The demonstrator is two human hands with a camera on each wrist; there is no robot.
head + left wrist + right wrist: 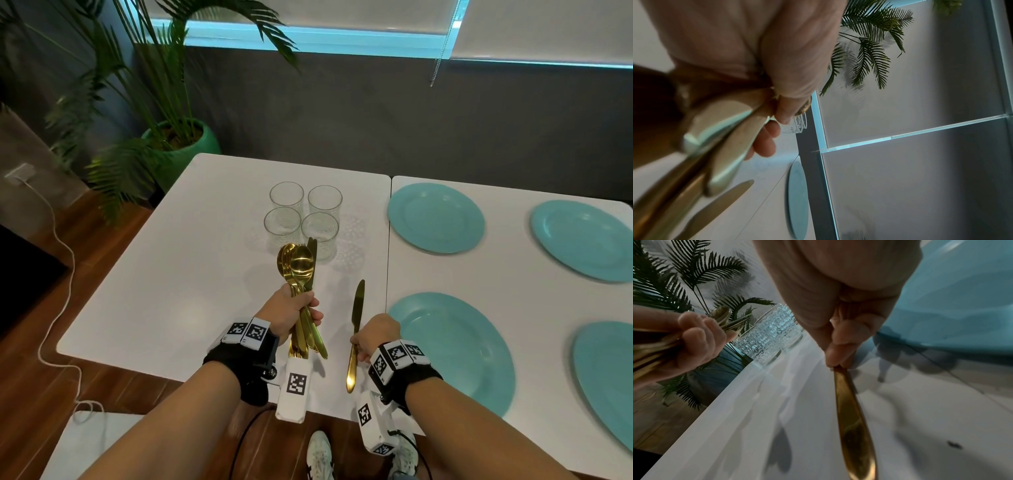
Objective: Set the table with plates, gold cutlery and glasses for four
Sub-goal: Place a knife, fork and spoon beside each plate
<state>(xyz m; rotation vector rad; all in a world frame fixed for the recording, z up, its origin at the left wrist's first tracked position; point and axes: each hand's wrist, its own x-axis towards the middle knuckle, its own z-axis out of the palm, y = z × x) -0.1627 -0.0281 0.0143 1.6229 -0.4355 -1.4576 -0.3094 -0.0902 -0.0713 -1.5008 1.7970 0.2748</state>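
- Over the near edge of the white table (171,274): both hands up, each holding cutlery.
- Left hand (291,313): fist wrapped tight around a bundle of gold cutlery (301,274), held upright; spoon bowls and one dark blade tip stick out above the fist, handles fan out below it. Bundle is clear of the tabletop, just on the near side of the glasses.
- Right hand (375,337): fingers (838,352) pinch a single gold knife (356,329) around mid-length, blade pointing away, handle end toward the person. Knife sits just left of the nearest plate; cannot tell whether it touches the table.
- Four clear textured glasses (303,219): grouped two by two, upright, on the left tabletop.
- Four teal plates (435,217): laid flat on the right-hand tabletop, two far, two near; nearest plate (455,349) just beside the right hand.
- Seam between the two tabletops runs between glasses and plates.
- Left of the table: palm plant in a green pot (191,144), white cable (58,291) on the wooden floor.
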